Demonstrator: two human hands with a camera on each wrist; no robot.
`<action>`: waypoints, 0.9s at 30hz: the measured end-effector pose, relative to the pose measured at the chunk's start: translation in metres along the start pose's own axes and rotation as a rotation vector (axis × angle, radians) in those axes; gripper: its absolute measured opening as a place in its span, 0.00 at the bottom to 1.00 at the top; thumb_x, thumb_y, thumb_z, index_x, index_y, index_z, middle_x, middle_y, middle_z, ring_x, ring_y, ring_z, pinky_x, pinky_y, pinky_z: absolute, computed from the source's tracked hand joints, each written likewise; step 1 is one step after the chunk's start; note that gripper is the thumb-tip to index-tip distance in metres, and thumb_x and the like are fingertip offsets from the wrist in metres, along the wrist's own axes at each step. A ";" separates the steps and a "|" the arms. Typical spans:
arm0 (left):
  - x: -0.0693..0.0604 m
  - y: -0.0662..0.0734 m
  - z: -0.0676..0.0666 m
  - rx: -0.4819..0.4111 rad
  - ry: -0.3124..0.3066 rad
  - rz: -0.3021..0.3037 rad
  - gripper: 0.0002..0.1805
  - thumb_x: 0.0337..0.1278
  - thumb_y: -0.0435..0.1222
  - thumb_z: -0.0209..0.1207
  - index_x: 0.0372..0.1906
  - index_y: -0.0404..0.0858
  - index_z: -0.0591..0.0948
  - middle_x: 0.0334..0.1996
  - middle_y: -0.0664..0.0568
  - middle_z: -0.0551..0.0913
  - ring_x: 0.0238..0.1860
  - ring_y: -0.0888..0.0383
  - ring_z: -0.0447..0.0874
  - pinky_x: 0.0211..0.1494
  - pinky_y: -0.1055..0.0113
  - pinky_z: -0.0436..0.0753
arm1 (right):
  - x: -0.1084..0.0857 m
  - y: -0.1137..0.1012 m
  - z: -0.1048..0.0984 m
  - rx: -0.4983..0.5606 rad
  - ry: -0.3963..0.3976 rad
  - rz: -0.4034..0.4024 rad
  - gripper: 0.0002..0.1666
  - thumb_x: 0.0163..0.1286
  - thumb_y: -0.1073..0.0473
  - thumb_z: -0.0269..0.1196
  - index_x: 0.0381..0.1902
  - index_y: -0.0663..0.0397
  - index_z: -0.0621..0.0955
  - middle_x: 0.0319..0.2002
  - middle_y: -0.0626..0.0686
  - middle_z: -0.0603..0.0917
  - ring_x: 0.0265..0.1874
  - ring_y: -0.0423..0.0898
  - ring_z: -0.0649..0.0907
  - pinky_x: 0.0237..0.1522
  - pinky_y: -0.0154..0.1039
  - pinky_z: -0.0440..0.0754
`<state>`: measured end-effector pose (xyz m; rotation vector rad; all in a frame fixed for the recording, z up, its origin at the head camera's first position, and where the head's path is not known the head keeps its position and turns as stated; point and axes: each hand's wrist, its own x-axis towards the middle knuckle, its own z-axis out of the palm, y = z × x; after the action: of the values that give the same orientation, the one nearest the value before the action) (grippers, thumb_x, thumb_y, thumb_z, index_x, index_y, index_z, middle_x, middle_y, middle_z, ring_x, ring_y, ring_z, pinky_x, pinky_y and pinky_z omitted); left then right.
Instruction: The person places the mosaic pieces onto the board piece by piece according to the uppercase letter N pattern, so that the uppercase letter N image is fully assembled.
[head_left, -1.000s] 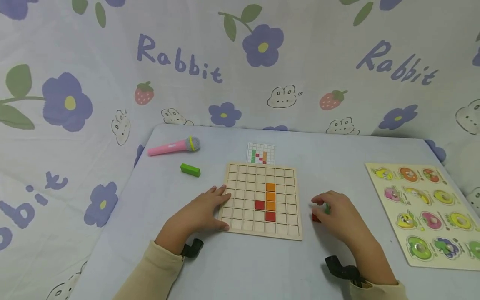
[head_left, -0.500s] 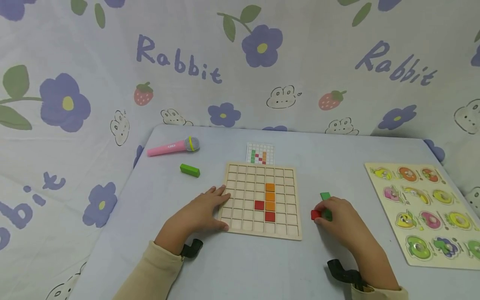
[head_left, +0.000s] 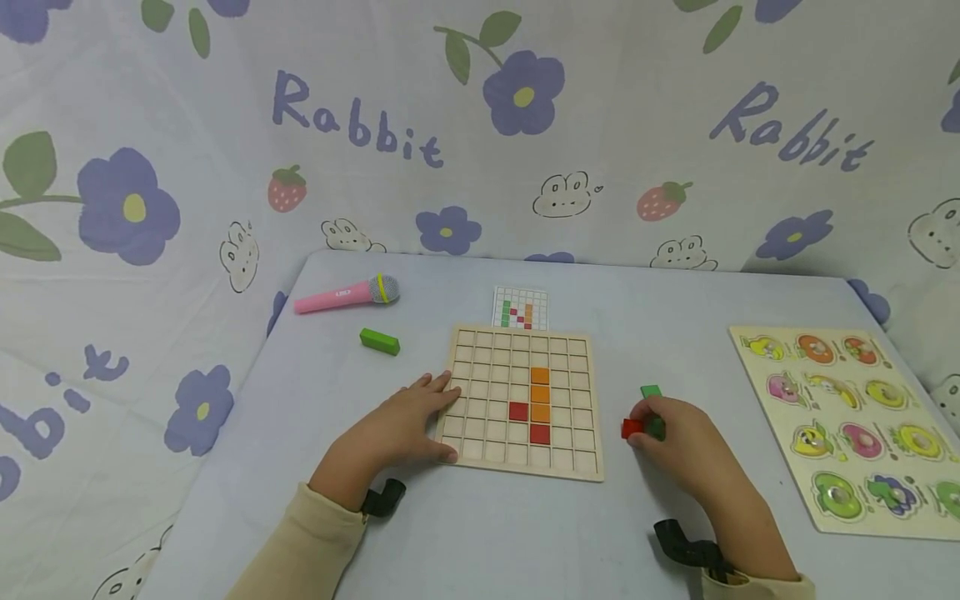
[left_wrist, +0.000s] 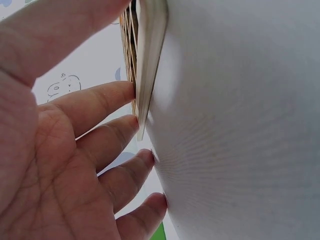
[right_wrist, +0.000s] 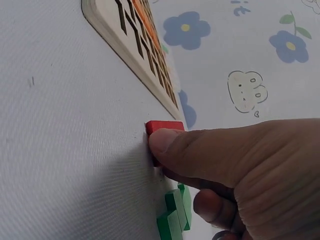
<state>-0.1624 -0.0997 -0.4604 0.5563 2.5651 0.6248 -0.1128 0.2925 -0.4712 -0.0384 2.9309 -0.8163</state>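
Note:
A wooden grid board [head_left: 480, 471] lies mid-table with three orange squares [head_left: 540, 394] in a column and two red squares [head_left: 518, 411], one below the column and one to its left. My left hand [head_left: 393, 425] rests at the board's left edge, fingers spread; in the left wrist view its fingertips [left_wrist: 131, 122] touch the edge. Right of the board, my right hand [head_left: 686, 437] pinches a red block [head_left: 632, 428] between thumb and finger; the right wrist view shows the thumb on the red block [right_wrist: 165, 125]. Green blocks [head_left: 651, 390] lie beside it, partly hidden by the hand.
A small pattern card [head_left: 521, 307] lies behind the board. At the left are a pink toy microphone [head_left: 345, 296] and a green bar [head_left: 380, 341]. A fruit puzzle board [head_left: 832, 521] occupies the right side. Patterned cloth [head_left: 480, 183] hangs behind the table.
My right hand has lowered its fingers onto the red block and now pinches it, with more of the green blocks showing behind. My left hand has stayed at the board's edge.

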 end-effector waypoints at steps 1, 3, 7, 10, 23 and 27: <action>0.000 0.000 0.000 0.002 0.002 0.002 0.53 0.58 0.47 0.81 0.85 0.43 0.67 0.90 0.50 0.55 0.91 0.43 0.46 0.91 0.41 0.53 | 0.000 0.000 0.000 0.006 0.000 0.005 0.11 0.69 0.63 0.77 0.46 0.52 0.87 0.43 0.54 0.89 0.43 0.53 0.81 0.45 0.49 0.83; 0.000 0.000 0.000 0.006 0.005 0.006 0.53 0.58 0.47 0.81 0.85 0.43 0.68 0.90 0.50 0.55 0.91 0.43 0.46 0.91 0.41 0.53 | -0.001 0.000 0.001 0.017 0.004 0.013 0.09 0.71 0.64 0.75 0.46 0.51 0.86 0.41 0.52 0.88 0.39 0.50 0.80 0.41 0.45 0.81; 0.000 -0.001 -0.001 0.012 0.007 0.010 0.53 0.58 0.47 0.80 0.85 0.43 0.68 0.90 0.49 0.55 0.91 0.43 0.46 0.91 0.41 0.53 | -0.002 -0.003 0.001 0.043 0.035 -0.006 0.07 0.74 0.64 0.72 0.46 0.51 0.86 0.36 0.49 0.87 0.33 0.47 0.77 0.33 0.38 0.76; 0.000 -0.002 0.000 0.009 0.004 0.010 0.53 0.59 0.47 0.80 0.85 0.43 0.67 0.90 0.49 0.54 0.91 0.43 0.46 0.91 0.41 0.53 | -0.002 -0.010 0.001 0.085 0.086 -0.047 0.06 0.74 0.64 0.72 0.46 0.51 0.86 0.36 0.49 0.86 0.33 0.46 0.77 0.30 0.35 0.75; 0.000 -0.001 0.001 0.008 0.012 0.010 0.52 0.58 0.47 0.81 0.85 0.43 0.68 0.90 0.49 0.55 0.90 0.42 0.47 0.91 0.42 0.53 | 0.028 -0.088 0.032 0.227 0.034 -0.106 0.05 0.76 0.61 0.71 0.48 0.47 0.87 0.39 0.47 0.87 0.37 0.47 0.78 0.32 0.36 0.77; 0.001 0.000 0.001 0.015 0.009 0.005 0.52 0.58 0.48 0.81 0.85 0.44 0.68 0.90 0.49 0.55 0.90 0.43 0.47 0.91 0.42 0.53 | 0.045 -0.105 0.046 0.233 0.009 -0.129 0.05 0.76 0.61 0.71 0.47 0.47 0.88 0.39 0.47 0.87 0.36 0.46 0.78 0.36 0.37 0.79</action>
<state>-0.1630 -0.0992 -0.4619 0.5661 2.5798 0.6120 -0.1532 0.1769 -0.4596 -0.2088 2.8439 -1.1736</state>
